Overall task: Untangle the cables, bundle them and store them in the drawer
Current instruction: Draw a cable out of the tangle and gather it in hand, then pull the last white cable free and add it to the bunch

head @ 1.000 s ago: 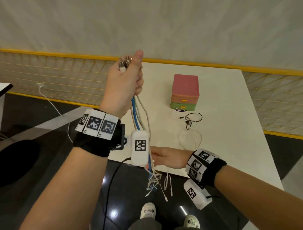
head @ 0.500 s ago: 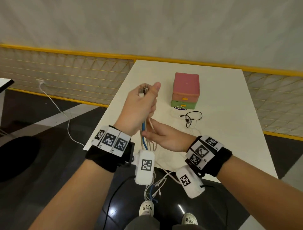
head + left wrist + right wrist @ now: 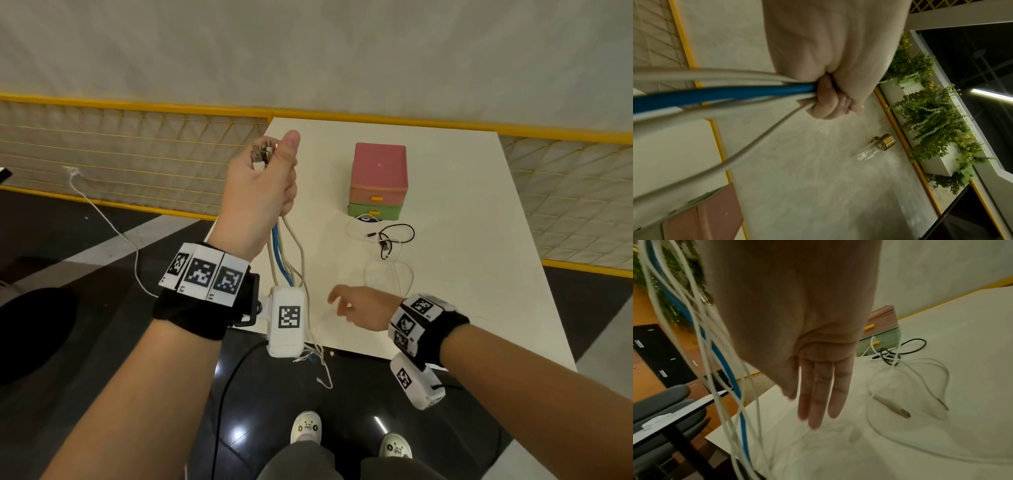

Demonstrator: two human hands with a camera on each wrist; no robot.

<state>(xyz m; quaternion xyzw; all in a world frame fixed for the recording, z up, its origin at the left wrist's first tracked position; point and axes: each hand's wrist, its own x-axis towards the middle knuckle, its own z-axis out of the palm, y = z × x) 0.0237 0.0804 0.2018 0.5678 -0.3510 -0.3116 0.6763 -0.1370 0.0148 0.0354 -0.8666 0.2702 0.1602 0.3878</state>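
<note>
My left hand (image 3: 263,185) is raised over the table's left edge and grips a bundle of cables (image 3: 286,253) just below their plugs (image 3: 262,154); white strands and one blue strand (image 3: 719,94) hang from the fist past the table edge. My right hand (image 3: 359,306) hovers low over the table's near part, fingers (image 3: 818,395) straight and spread, holding nothing, just right of the hanging strands (image 3: 725,369). A small drawer box (image 3: 378,181), pink above green, stands closed at mid-table. A black cable (image 3: 394,240) and white cables (image 3: 390,274) lie loose in front of it.
The white table (image 3: 479,274) ends close to my body. A yellow-framed mesh fence (image 3: 137,164) runs behind and to both sides. A white cord (image 3: 102,222) trails across the dark floor at left. My shoes (image 3: 306,428) show below.
My left hand has risen again with the bundle. My right hand has slid down off the cables and now hangs open over the table's near edge.
</note>
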